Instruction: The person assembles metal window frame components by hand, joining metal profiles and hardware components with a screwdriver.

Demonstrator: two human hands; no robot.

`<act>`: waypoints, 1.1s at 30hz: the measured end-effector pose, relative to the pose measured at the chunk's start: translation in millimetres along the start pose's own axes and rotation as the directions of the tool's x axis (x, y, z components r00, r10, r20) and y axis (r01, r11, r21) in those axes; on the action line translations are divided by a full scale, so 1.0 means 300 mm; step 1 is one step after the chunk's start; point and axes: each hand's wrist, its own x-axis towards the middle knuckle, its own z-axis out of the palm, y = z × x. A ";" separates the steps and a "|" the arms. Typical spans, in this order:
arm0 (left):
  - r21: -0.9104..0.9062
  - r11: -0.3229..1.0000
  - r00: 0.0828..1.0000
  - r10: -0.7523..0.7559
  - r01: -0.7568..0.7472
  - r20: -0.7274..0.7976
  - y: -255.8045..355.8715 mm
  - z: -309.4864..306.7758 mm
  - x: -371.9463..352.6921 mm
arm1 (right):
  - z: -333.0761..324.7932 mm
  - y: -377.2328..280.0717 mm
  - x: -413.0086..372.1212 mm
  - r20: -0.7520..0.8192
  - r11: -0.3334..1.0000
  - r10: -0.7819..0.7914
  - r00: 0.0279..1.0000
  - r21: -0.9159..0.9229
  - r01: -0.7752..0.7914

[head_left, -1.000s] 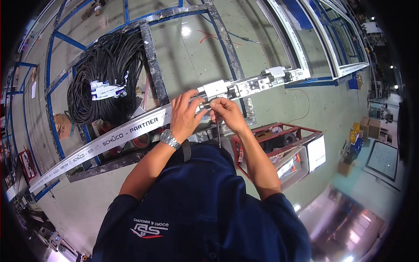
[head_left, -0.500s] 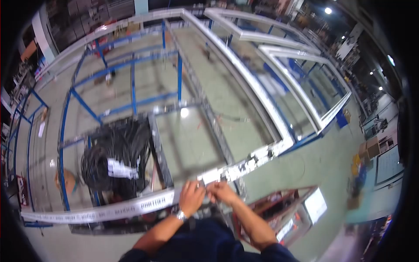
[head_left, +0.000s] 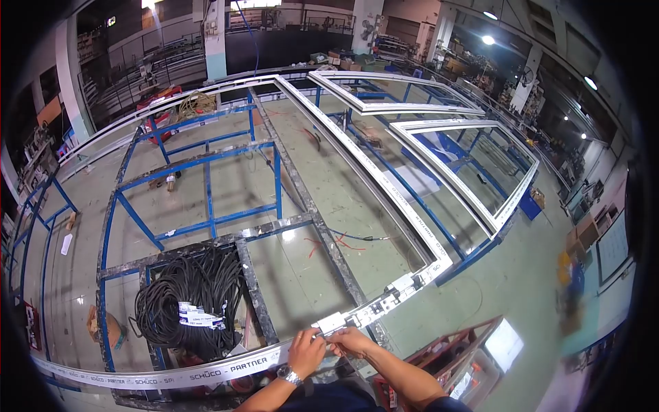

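Observation:
At the near edge of a large white window frame (head_left: 226, 369), my left hand (head_left: 307, 351) bends its fingers over the profile, with a metal watch (head_left: 288, 375) on the wrist. Close to its right, my right hand (head_left: 351, 341) is closed in a pinch, its fingertips almost touching the left ones. What the fingers of either hand grip is too small or hidden to make out. Just beyond the fingertips, a silvery metal fitting (head_left: 331, 323) sits on the frame. Further hardware pieces (head_left: 391, 299) run along the same bar to the right.
Blue metal stands (head_left: 199, 158) carry the frame. A coil of black rubber gasket (head_left: 192, 302) lies at left on the support. More white frames (head_left: 453, 147) rest at far right. A red parts trolley (head_left: 456, 357) stands right of my arms.
The view has tilted up, so everything sits lower in the picture and looks sharper. Both hands stay close together at the same spot on the frame.

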 end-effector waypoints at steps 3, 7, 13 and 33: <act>0.007 1.000 1.000 0.018 -0.018 -0.005 -0.002 -0.002 0.003 | -0.013 -0.009 -0.014 0.003 1.000 0.001 1.000 0.000 -0.001; -0.008 1.000 0.999 0.030 -0.030 -0.010 -0.004 -0.003 0.001 | -0.048 -0.021 -0.079 -0.093 0.997 -0.069 0.993 0.009 0.070; -0.039 0.999 1.000 0.019 -0.019 -0.017 -0.003 -0.003 0.001 | -0.169 -0.034 -0.211 -0.411 0.873 -0.460 0.787 -0.048 0.485; -0.071 0.997 1.000 0.002 -0.004 -0.026 0.001 0.005 -0.005 | -0.177 0.158 -0.066 -0.582 0.583 -0.575 0.575 0.201 0.787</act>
